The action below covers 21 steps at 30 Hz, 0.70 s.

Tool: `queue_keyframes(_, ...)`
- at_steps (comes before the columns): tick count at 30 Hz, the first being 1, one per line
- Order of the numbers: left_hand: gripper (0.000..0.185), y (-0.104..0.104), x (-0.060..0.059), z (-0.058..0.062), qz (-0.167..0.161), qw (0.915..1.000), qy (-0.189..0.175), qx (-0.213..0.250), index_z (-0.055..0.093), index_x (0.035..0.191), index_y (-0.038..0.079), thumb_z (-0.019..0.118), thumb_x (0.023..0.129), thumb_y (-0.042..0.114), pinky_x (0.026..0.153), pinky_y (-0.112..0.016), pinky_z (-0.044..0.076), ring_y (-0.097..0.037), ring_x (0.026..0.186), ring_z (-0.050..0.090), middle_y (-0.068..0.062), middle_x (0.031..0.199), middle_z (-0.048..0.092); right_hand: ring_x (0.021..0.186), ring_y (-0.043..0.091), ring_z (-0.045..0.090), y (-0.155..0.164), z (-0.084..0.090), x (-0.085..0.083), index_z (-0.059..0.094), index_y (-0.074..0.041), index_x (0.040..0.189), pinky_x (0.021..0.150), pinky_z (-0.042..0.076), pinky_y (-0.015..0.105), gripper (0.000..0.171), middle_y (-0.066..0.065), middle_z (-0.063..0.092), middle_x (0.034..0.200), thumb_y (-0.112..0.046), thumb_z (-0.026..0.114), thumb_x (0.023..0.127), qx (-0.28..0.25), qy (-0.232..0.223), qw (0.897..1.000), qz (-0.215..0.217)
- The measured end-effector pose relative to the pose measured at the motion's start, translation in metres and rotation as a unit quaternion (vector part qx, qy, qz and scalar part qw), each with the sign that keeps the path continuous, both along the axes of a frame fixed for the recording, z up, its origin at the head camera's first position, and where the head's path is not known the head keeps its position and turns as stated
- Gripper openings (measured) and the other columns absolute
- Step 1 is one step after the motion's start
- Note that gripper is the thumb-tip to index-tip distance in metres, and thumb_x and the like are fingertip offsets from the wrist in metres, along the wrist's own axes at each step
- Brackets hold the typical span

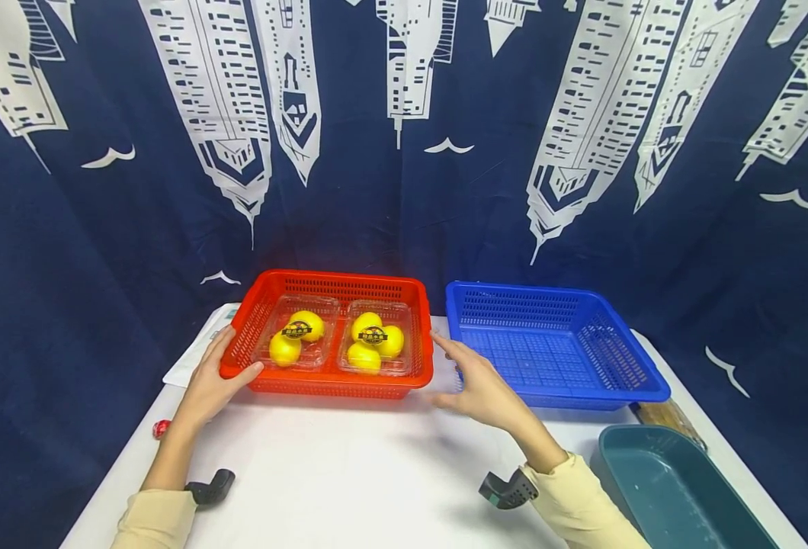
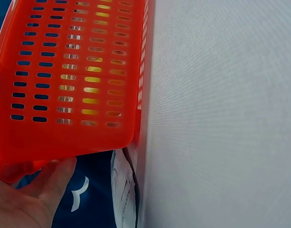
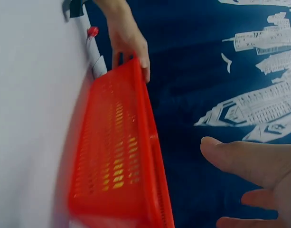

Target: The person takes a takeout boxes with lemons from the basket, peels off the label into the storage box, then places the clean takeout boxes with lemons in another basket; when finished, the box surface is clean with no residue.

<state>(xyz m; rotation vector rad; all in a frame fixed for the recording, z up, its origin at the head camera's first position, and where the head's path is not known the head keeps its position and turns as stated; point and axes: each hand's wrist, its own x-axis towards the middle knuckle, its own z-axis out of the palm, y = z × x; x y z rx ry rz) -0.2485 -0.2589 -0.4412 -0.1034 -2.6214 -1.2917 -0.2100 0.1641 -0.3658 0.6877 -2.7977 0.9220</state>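
- My left hand (image 1: pixel 210 385) grips the red basket (image 1: pixel 328 381) at its left corner, fingers curled round the rim.
- My right hand (image 1: pixel 481 389), fingers relaxed and holding nothing, hovers just beside its right edge.
- Basket sits on the desk (image 1: pixel 349 473), lemon boxes (image 1: pixel 338 339) inside; blue basket (image 1: pixel 555 347) holds nothing yet.

One red perforated plastic basket (image 1: pixel 328 381), two clear plastic clamshell boxes (image 1: pixel 299 333) inside it, five yellow lemons (image 1: pixel 373 336) across them, one blue perforated plastic basket (image 1: pixel 555 347) right of the red basket, one teal plastic tray (image 1: pixel 671 488) nearer than the blue one

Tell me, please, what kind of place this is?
Probably a staged recording setup, not a home or shop: a white table before a hung skyline curtain, with a red basket of boxed lemons beside a blue basket.
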Motion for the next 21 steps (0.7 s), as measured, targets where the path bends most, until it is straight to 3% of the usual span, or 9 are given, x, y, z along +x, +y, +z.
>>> queue_keyframes(3,0.092,0.000,0.000,0.000,0.000,1.0000,0.000,0.002,0.018,0.155,0.004,0.069,0.087,0.039,0.113,-0.070,0.021,-0.046,0.146,0.020,-0.019,0.162,0.016,0.115,0.031,0.058,-0.011,0.009,-0.009,0.037,-0.012,0.150,0.092,0.053,0.050,0.090,0.013,0.053,0.143,-0.034,0.082,0.075,-0.008,-0.031,0.999,0.012)
queue_keyframes(5,0.091,0.001,0.000,0.000,0.000,1.0000,-0.002,0.002,0.018,0.155,0.004,0.069,0.087,0.039,0.113,-0.070,0.020,-0.045,0.146,0.019,-0.019,0.162,0.015,0.116,0.033,0.057,-0.017,0.014,-0.015,0.035,-0.014,0.152,0.093,0.052,0.050,0.092,0.013,0.051,0.145,-0.036,0.082,0.076,-0.011,-0.057,0.998,0.018)
queue_keyframes(10,0.092,0.003,0.000,0.000,0.001,1.0000,-0.009,0.003,0.018,0.156,0.006,0.069,0.087,0.040,0.112,-0.071,0.020,-0.046,0.147,0.018,-0.018,0.163,0.014,0.138,0.035,0.043,-0.034,0.026,-0.035,0.029,-0.015,0.154,0.111,0.039,0.056,0.095,0.012,0.038,0.156,-0.038,0.080,0.077,-0.001,-0.109,0.994,0.033)
queue_keyframes(13,0.092,0.003,0.000,0.000,0.002,0.9999,-0.010,0.002,0.018,0.156,0.006,0.069,0.087,0.041,0.112,-0.071,0.021,-0.045,0.147,0.018,-0.017,0.163,0.014,0.143,0.032,0.037,-0.044,0.032,-0.047,0.029,-0.013,0.154,0.115,0.033,0.056,0.095,0.011,0.036,0.157,-0.040,0.079,0.078,0.010,-0.121,0.992,0.034)
queue_keyframes(17,0.092,0.003,-0.001,-0.002,0.006,1.0000,-0.002,0.001,0.019,0.155,0.005,0.069,0.087,0.041,0.112,-0.071,0.021,-0.046,0.146,0.020,-0.017,0.163,0.016,0.139,0.033,0.042,-0.055,0.036,-0.063,0.031,-0.009,0.152,0.114,0.036,0.056,0.093,0.012,0.042,0.152,-0.041,0.078,0.078,0.010,-0.144,0.989,0.015)
queue_keyframes(21,0.092,0.001,0.000,-0.004,0.007,1.0000,0.002,0.001,0.020,0.155,0.005,0.069,0.087,0.041,0.111,-0.072,0.021,-0.047,0.146,0.020,-0.018,0.163,0.016,0.138,0.035,0.041,-0.069,0.029,-0.077,0.028,-0.004,0.152,0.114,0.036,0.055,0.096,0.015,0.042,0.151,-0.040,0.077,0.079,-0.030,-0.204,0.978,-0.012)
